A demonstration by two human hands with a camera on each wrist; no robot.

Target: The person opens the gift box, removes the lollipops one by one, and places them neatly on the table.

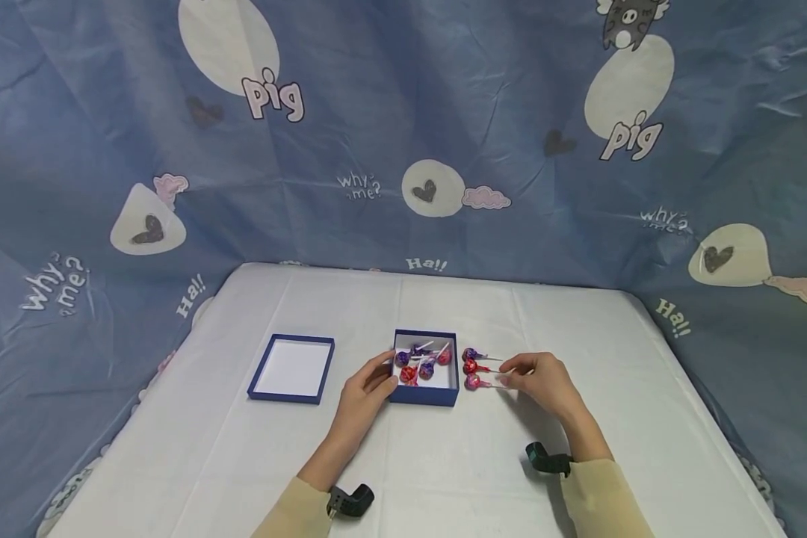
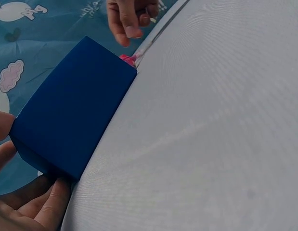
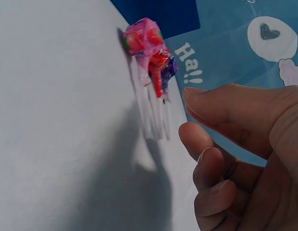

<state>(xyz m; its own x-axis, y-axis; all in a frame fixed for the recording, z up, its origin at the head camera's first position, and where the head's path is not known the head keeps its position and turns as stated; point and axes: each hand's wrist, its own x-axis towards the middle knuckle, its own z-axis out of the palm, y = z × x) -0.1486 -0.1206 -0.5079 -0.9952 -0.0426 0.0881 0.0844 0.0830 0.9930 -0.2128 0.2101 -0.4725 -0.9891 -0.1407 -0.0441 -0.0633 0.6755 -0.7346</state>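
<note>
On the bench [image 1: 444, 463], a blue box [image 1: 424, 395] braced from one side

At its nine o'clock wall, the left hand [image 1: 366, 385] grips with bent fingers, presumably to stop it sliding. Several wrapped lollipops [image 1: 427, 369] lie inside. Just outside, at three o'clock, a purple lollipop [image 1: 469, 353], a red lollipop [image 1: 470, 366] and a pink lollipop [image 1: 473, 382] lie in a row, sticks toward the right hand [image 1: 543, 379], likely for easy pinching. That hand's thumb and forefinger are slightly parted near the stick ends, grasping nothing. The upturned lid [image 1: 292, 368] sits apart at nine o'clock, leaving the box uncovered.
</note>
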